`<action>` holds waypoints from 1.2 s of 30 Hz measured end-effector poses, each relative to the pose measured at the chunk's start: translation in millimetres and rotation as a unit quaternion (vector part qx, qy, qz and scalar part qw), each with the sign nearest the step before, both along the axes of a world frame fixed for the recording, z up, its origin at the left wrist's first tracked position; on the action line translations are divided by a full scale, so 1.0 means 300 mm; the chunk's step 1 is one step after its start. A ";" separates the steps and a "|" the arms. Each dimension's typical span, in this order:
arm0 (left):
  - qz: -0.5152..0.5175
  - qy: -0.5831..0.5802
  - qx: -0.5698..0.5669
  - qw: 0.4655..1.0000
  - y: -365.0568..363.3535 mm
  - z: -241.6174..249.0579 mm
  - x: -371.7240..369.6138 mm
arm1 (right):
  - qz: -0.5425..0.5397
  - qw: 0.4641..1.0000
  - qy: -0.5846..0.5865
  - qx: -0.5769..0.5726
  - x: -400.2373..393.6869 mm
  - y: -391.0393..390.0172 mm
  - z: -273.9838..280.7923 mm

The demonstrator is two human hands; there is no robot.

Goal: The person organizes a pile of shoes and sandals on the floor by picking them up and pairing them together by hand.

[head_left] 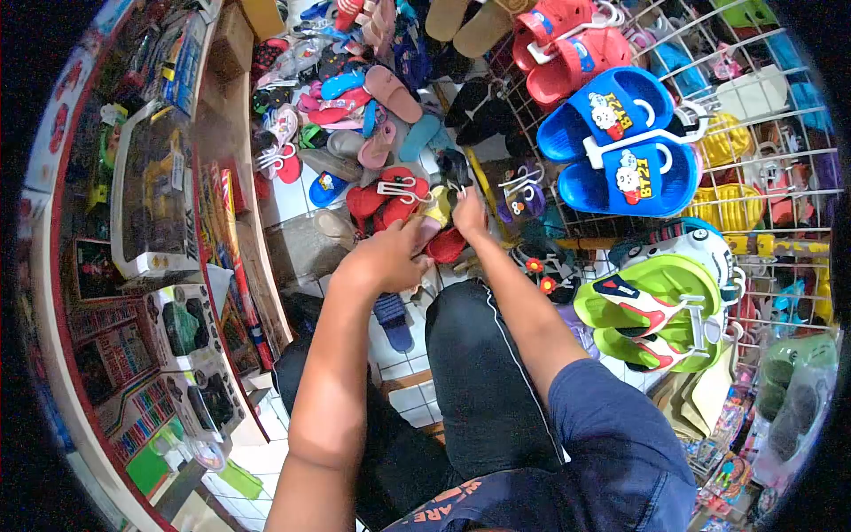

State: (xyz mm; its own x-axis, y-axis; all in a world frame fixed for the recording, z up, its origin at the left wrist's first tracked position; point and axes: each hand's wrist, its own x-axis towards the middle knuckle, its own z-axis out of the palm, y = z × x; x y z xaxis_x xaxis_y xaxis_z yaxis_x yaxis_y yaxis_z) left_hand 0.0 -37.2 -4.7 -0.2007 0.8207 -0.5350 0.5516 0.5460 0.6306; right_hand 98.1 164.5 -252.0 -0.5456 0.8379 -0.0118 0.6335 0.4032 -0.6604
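My left hand (383, 257) is closed around a pale pink slipper (427, 234), partly covered by the fingers. Close beside it, my right hand (470, 215) has its fingers pinched together at a yellow piece (438, 206) of footwear and a small black shoe (452, 167). What exactly the right fingertips grip is hidden. Red clogs (394, 206) joined by a white plastic hanger (403, 188) lie just past my left hand. Under both hands another red shoe (446, 246) shows in part.
A heap of mixed sandals (346, 97) covers the floor ahead. On the right, a white wire rack (780, 160) carries blue slides (612, 142) and green sandals (651, 310). A glass-fronted shelf with boxed toys (191, 328) runs along the left. One dark blue slide (394, 323) lies near my knees.
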 end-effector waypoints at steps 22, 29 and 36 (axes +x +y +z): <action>0.208 0.256 0.361 0.873 -0.119 0.080 -0.130 | 0.450 0.886 0.092 -0.058 -0.156 -0.213 1.081; 0.125 0.030 0.358 0.925 -0.200 0.084 -0.192 | 0.444 0.884 0.109 -0.099 -0.141 -0.283 0.988; 0.164 0.017 0.342 0.925 -0.200 0.132 -0.187 | 0.422 0.876 0.179 -0.150 -0.163 -0.305 0.894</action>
State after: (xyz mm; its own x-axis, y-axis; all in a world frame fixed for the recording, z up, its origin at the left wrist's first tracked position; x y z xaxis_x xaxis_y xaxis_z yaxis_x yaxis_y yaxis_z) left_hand -56.1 -97.2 34.9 -0.5066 0.8565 0.0988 0.4522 0.1664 0.8763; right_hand 49.0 73.0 16.1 -0.9831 0.1220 0.1366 -0.0767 0.4028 -0.9121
